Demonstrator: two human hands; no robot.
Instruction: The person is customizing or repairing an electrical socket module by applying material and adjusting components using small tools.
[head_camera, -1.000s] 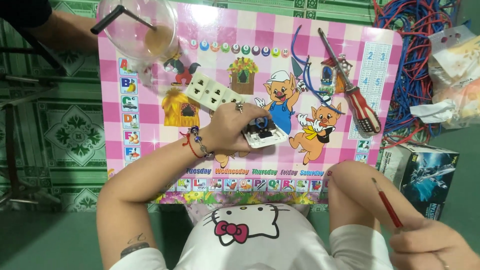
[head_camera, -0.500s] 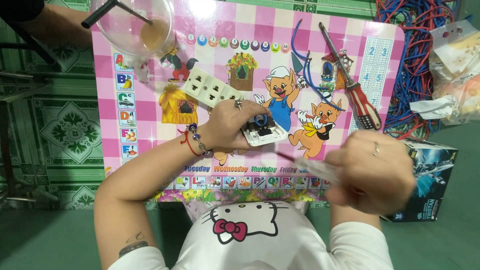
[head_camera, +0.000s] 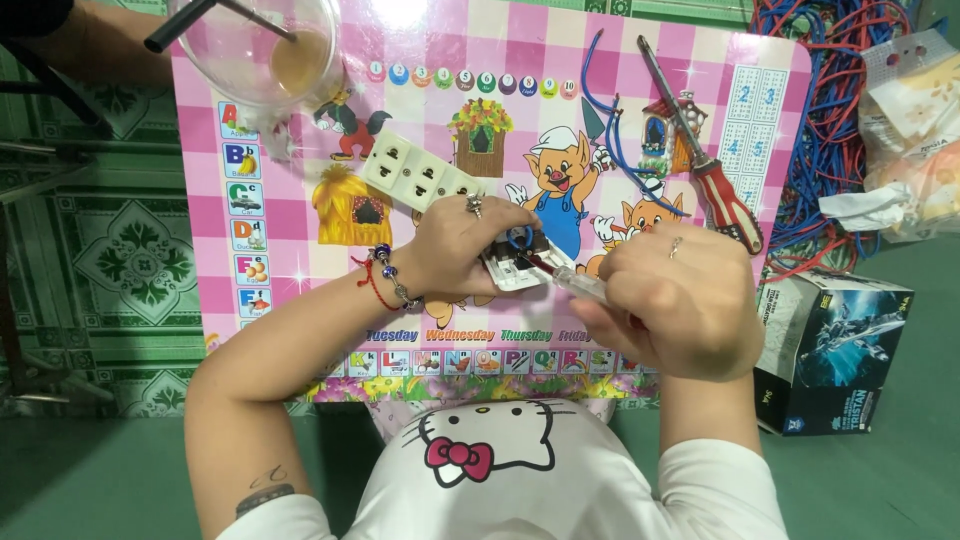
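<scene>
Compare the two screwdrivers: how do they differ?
The red-handled screwdriver lies untouched on the pink table; the clear-handled screwdriver is gripped in the right hand. The red one points away from the person; the clear one's tip meets the white switch part held by the left hand. Both have slim shafts.

Socket strip (head_camera: 418, 180) on table (head_camera: 640, 110), left of screwdriver (head_camera: 712, 172); bowl (head_camera: 255, 50) behind; box (head_camera: 835, 350) right.

Left hand (head_camera: 468, 248) palm down, fingers curled in a grip, forearm angled in from lower left. Right hand (head_camera: 672, 298) closed in a fist-like hold, knuckles up, just beside the left.
</scene>
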